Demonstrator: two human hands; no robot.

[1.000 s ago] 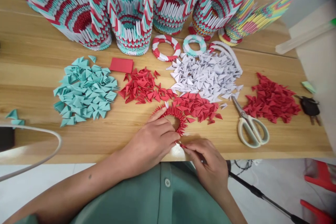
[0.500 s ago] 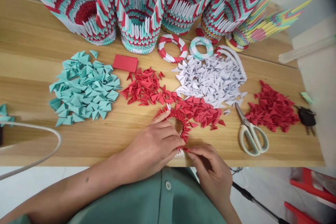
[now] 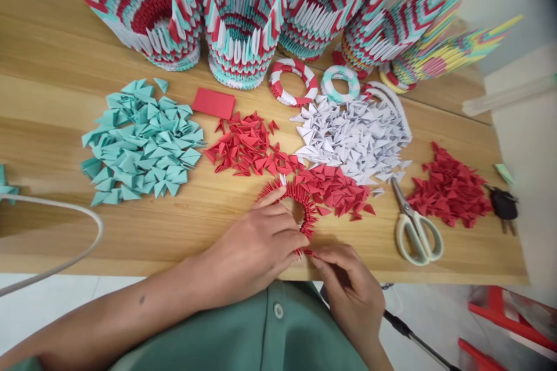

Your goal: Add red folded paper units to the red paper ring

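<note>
while the left hand (image 3: pixel 261 237) holds steady: the red ring (image 3: pixel 310 208) lies beneath it by the table's near edge, fingers draped over its left side and closed on its near rim.
right hand (image 3: pixel 348 278): thumb and forefinger pinched on a red piece (image 3: pixel 308 253), right at the ring's near rim (seated or not, can't tell).
progress on the ring: well along, i'd judge; spiky folds curve round the visible side, a white tip (image 3: pixel 282 178) pokes up at its far rim, but the hand hides whether the circle closes.
loose pieces: plenty unused! a red pile (image 3: pixel 335 188) just beyond the ring, a white pile (image 3: pixel 352 136) behind that, a turquoise pile (image 3: pixel 145 142) well to its left.
finished-looking work: a red-and-white ring (image 3: pixel 275 84) and tall paper baskets (image 3: pixel 246 64), all beyond the ring.
wooden table (image 3: pixel 130 237): scissors (image 3: pixel 416 235) right of the ring, a pale cable (image 3: pixel 87 211) far left.
room: pale floor (image 3: pixel 108 287) below the ring's side of the table, something red-framed (image 3: pixel 496 307) off to its right (a stool, perhaps).
</note>
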